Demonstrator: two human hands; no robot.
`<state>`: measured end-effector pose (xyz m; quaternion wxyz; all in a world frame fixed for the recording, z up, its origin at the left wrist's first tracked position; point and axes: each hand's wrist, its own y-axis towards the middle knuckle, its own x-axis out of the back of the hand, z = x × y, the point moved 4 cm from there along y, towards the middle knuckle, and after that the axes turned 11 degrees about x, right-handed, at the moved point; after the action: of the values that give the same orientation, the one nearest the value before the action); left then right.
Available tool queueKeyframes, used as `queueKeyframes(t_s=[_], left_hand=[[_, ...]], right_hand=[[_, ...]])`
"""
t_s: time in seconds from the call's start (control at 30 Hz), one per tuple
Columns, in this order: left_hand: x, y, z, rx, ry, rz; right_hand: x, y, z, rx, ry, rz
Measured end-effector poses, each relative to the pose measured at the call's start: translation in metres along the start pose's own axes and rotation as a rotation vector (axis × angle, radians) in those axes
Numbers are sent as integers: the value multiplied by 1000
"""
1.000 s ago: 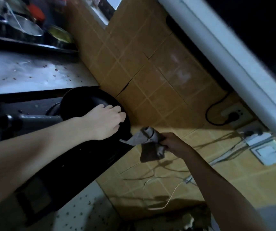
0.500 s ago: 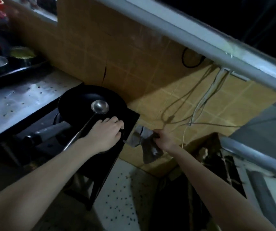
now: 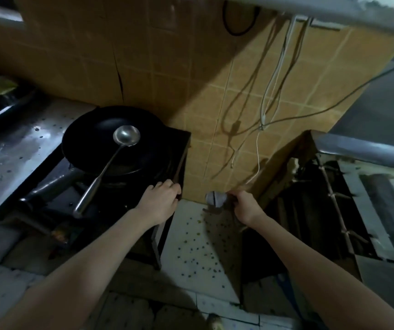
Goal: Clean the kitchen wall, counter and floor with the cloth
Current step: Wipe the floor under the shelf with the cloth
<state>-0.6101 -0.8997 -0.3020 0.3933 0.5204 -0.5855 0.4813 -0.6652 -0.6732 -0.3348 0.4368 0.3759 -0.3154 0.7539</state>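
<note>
A grey bunched cloth sits low against the tan tiled wall, just above the white speckled floor. My right hand grips the cloth from its right side. My left hand rests on the front right corner of the black stove stand, fingers curled over its edge. The steel counter lies to the far left.
A black wok with a steel ladle sits on the stove. Loose cables hang down the wall. A cardboard box and a metal unit stand at the right.
The view has tilted down toward the floor. My right hand has carried the cloth lower along the wall to the floor line. My left hand has shifted from the wok's rim to the stove's corner.
</note>
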Motion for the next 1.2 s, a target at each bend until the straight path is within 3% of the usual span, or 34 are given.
queueKeyframes(t_s=[0.27, 0.67, 1.1, 1.2], left_hand=[[-65, 6, -54, 60, -10, 176], [-137, 18, -82, 117, -7, 223], [-305, 92, -51, 232, -31, 194], [-336, 113, -51, 226, -28, 168]], right_hand=[[-29, -47, -72, 10, -48, 178], [-74, -61, -131, -16, -123, 348], [-224, 20, -259, -358, 123, 221], [-260, 43, -295, -367, 132, 212]])
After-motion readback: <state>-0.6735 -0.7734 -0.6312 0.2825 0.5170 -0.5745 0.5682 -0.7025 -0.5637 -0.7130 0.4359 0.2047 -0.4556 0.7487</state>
